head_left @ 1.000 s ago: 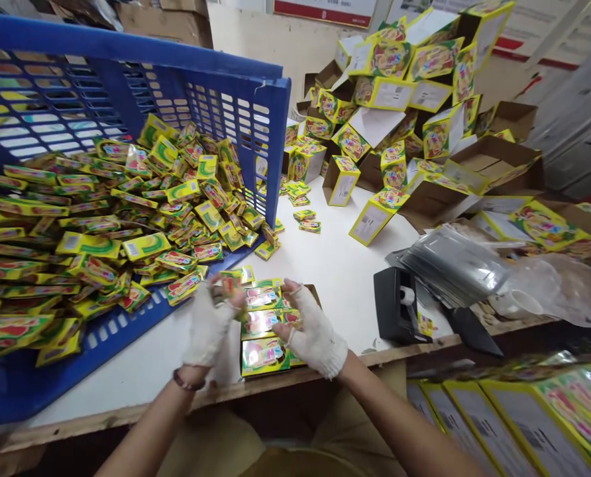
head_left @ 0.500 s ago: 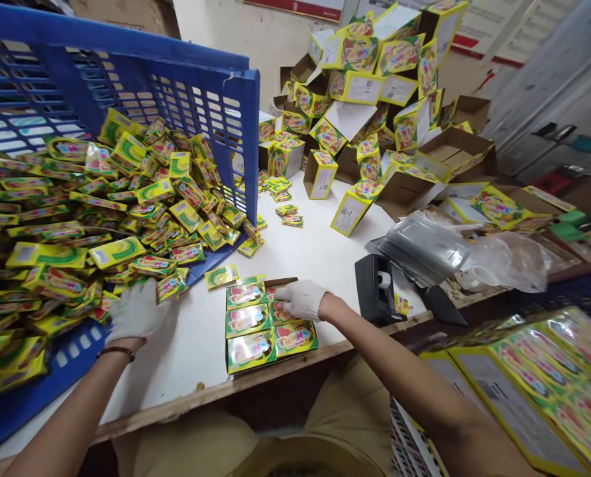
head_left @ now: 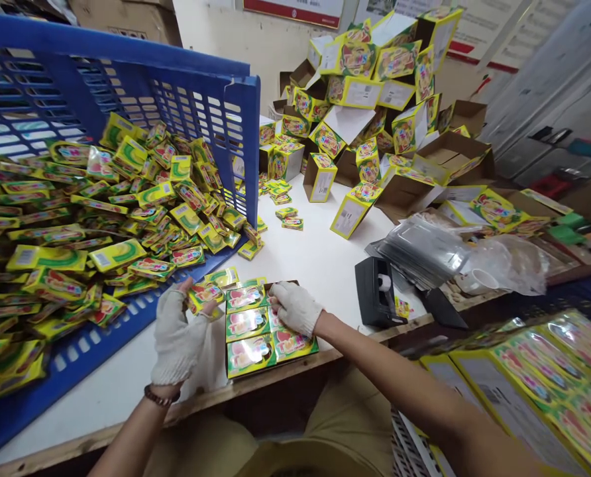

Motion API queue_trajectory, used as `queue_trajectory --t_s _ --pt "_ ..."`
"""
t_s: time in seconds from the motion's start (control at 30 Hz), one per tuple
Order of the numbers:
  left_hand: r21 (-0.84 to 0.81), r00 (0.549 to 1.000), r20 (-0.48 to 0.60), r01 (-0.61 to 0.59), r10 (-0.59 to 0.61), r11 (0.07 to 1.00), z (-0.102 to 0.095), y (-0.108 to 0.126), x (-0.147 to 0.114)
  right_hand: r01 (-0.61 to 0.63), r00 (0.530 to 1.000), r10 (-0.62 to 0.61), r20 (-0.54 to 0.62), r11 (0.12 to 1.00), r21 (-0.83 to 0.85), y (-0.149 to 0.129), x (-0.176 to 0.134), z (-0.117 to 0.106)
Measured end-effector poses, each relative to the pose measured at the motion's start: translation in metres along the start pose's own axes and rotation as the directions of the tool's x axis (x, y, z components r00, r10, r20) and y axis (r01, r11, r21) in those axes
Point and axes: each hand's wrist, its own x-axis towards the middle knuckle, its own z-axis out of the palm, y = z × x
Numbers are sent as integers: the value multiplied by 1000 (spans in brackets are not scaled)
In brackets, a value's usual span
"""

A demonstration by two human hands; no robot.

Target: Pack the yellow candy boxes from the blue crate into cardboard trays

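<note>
My left hand (head_left: 176, 338), in a white knit glove with bare fingertips showing, pinches a small yellow-green candy box (head_left: 205, 295) between thumb and fingers. That box is just left of an open display carton (head_left: 227, 361) lying at the table's front edge. Rows of flat fruit-printed packs (head_left: 247, 322) fill much of the carton. My gloved right hand (head_left: 295, 307) rests over its back right part, fingers bent down inside and pressed together; their tips and whatever they grip are hidden. Behind the left hand, a loose pack (head_left: 222, 277) lies beside the carton.
A blue plastic crate (head_left: 248, 146) at left holds a heap of small boxes (head_left: 141, 218). Empty cartons (head_left: 355, 93) are piled at the back. A black tape dispenser (head_left: 372, 291) and plastic sheets (head_left: 419, 245) lie at right. Filled cartons (head_left: 519, 397) stand lower right.
My left hand has moved right from the crate's edge toward the carton, now with a small candy box in its fingers. My right hand stays over the carton, its fingers more bent.
</note>
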Motion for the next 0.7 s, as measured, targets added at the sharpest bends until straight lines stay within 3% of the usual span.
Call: queue_trajectory --t_s 0.13,0.23,0.3,0.4,0.47,0.53,0.57,0.7 --pt "20 992 -124 -24 26 1000 -10 4 2 -15 958 128 -256 916 401 -6 -4 0" --pt "-31 987 -157 20 -25 999 -16 7 3 23 944 174 -280 812 583 -23 -5 -1" --pt "-206 983 -137 93 -123 974 -17 16 1 37 953 183 -240 720 693 -36 -1 -2" --pt "-497 968 -20 208 -250 842 -14 35 -4 -10 989 135 -55 441 898 -56 18 -2" --pt "-577 958 45 257 -283 775 -10 44 -6 -94 994 69 83 185 978 -65 34 1" --pt "-608 944 85 304 -320 733 -9 47 -5 -126 987 98 125 8 992 -70 47 4" --pt "-614 931 107 338 -350 713 -9 47 -4 -103 983 149 106 -27 994 -71 52 5" --pt "-578 830 299 550 -471 603 -11 43 -1 58 958 281 -58 8 998 -68 54 -1"
